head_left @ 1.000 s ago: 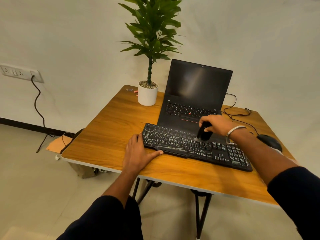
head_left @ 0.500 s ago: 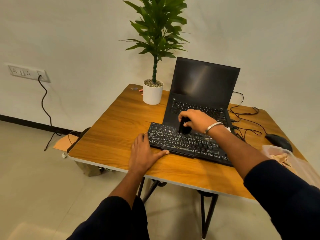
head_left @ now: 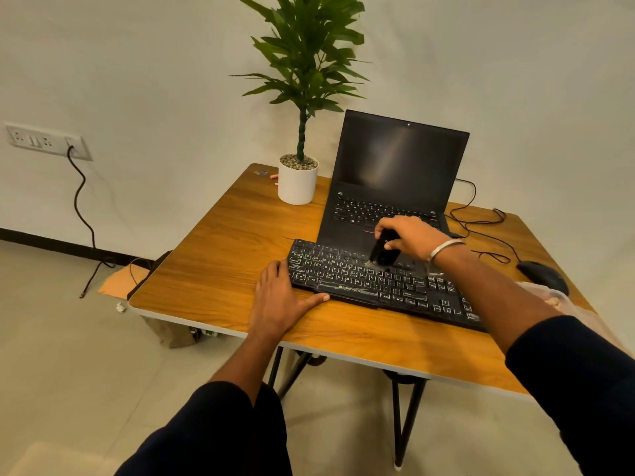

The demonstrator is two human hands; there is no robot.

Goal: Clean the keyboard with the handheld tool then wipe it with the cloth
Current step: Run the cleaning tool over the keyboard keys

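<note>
Black keyboard (head_left: 378,283) lies flat near the front edge of the wooden table (head_left: 220,255), skewed so its left end sits farther from that edge than its right end. A strip of bare wood runs between keyboard and front edge, narrowing toward the right.

Left hand (head_left: 281,297): flat on the table, palm down, fingers loosely together, thumb spread along the keyboard's front edge; fingertips touch the keyboard's left end. Holds nothing.

Right hand (head_left: 410,237): closed around a small black handheld tool (head_left: 385,252), held tilted, its lower tip on or just above the upper key rows near the keyboard's middle; contact cannot be confirmed, tip blurred. Metal bangle (head_left: 443,249) on the wrist. The forearm crosses over the keyboard's right end.

Behind the keyboard: open laptop (head_left: 395,173), screen dark, its front edge meeting or overlapped by the keyboard's rear edge. White potted plant (head_left: 298,182) near the back left corner, just left of the laptop. Small items (head_left: 271,176) lie by the pot at the back edge; too small to identify.

Right side: black mouse (head_left: 539,274) near the right edge, cables (head_left: 481,228) looping between it and the laptop. A pale crumpled bundle (head_left: 553,297), possibly the cloth in plastic, lies just in front of the mouse, partly hidden by the right arm.

Open room: the table's left half is bare wood, from left edge to keyboard and pot.
</note>
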